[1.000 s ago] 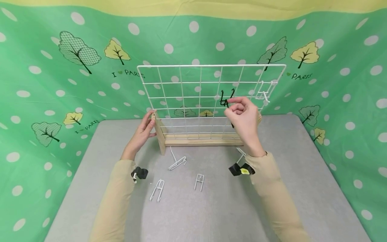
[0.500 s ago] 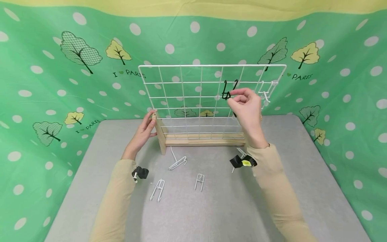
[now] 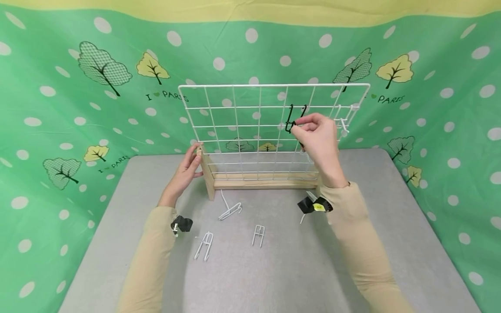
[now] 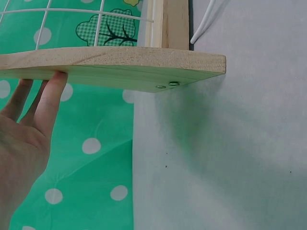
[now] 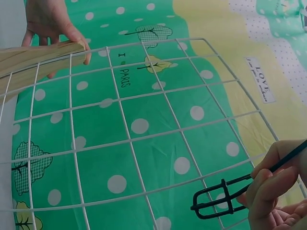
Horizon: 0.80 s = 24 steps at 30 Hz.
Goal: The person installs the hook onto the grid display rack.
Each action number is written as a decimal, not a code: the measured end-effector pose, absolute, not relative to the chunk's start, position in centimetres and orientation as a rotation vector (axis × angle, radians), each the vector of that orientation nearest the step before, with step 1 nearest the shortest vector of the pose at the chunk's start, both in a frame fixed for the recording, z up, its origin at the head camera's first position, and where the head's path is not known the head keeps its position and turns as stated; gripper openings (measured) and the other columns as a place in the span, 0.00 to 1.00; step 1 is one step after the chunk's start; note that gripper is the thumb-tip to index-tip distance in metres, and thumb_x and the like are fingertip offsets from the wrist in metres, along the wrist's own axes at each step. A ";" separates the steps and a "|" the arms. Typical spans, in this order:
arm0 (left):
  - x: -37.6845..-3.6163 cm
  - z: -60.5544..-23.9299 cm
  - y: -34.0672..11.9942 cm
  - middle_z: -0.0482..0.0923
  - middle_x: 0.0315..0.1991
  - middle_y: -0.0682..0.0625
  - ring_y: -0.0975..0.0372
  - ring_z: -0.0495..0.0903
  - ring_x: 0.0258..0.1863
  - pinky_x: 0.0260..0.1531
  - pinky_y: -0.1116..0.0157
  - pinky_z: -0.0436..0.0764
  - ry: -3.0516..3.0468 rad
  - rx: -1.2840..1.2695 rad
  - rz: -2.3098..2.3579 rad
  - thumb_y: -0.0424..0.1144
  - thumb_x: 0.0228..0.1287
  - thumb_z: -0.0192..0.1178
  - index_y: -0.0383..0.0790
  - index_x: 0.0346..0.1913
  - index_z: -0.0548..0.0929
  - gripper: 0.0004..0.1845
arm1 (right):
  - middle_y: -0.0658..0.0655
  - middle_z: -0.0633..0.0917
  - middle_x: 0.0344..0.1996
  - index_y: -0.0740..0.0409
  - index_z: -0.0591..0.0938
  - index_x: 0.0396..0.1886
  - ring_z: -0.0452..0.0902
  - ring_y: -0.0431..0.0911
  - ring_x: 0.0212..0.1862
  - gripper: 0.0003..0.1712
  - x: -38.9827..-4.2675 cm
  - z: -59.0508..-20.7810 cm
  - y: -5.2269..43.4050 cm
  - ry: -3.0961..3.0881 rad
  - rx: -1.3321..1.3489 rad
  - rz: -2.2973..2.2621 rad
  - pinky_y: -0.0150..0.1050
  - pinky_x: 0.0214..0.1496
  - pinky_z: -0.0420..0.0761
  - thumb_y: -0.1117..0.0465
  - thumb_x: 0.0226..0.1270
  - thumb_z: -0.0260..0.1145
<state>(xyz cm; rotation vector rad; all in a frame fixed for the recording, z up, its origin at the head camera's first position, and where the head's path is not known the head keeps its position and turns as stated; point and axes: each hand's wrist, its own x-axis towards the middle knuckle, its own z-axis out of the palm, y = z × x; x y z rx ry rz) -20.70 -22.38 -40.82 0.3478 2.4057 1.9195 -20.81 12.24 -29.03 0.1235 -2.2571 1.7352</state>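
Gripping hand: right hand (image 3: pixel 320 138) pinches black hook (image 5: pixel 229 197) between thumb and index finger.
Black hook spot: against upper right part of white wire grid (image 3: pixel 260 107), two prongs up near second bar from top; can't tell if latched.
Wooden end: left hand (image 3: pixel 183 173) grips top of wooden side post (image 3: pixel 206 176), left end of grid.
On grid: white hook (image 3: pixel 344 125), just right of right hand.
Desk: bare grey desk (image 3: pixel 250 282) bears angled white hook (image 3: pixel 230 211), left white hook (image 3: pixel 204 245), small white hook (image 3: pixel 258 235); fourth white hook (image 3: pixel 302 218) partly hidden near right wrist.
Backdrop: green dotted cloth (image 3: pixel 235 43), tree prints.
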 end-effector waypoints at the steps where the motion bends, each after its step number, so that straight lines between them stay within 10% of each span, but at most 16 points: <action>1: -20.7 -40.8 -22.4 0.49 0.72 0.30 0.39 0.56 0.68 0.54 0.38 0.72 2.407 0.348 1.918 0.40 0.79 0.39 0.43 0.75 0.50 0.26 | 0.54 0.80 0.19 0.67 0.81 0.39 0.69 0.41 0.13 0.11 -20.8 -29.0 12.2 -2.270 0.124 1.726 0.31 0.14 0.73 0.70 0.56 0.61; 14: -20.6 -41.0 -22.3 0.48 0.73 0.31 0.40 0.55 0.69 0.54 0.38 0.72 2.408 0.346 1.918 0.41 0.79 0.39 0.43 0.75 0.50 0.26 | 0.55 0.82 0.22 0.68 0.84 0.43 0.72 0.43 0.15 0.12 -20.2 -29.7 13.0 -2.212 0.234 1.776 0.32 0.20 0.74 0.64 0.65 0.64; 24: -20.7 -40.9 -22.5 0.48 0.73 0.31 0.40 0.55 0.69 0.54 0.39 0.72 2.411 0.345 1.909 0.41 0.79 0.39 0.44 0.76 0.49 0.27 | 0.57 0.83 0.29 0.77 0.79 0.44 0.79 0.45 0.27 0.11 -18.9 -30.7 13.7 -1.883 0.489 1.934 0.32 0.31 0.83 0.77 0.63 0.59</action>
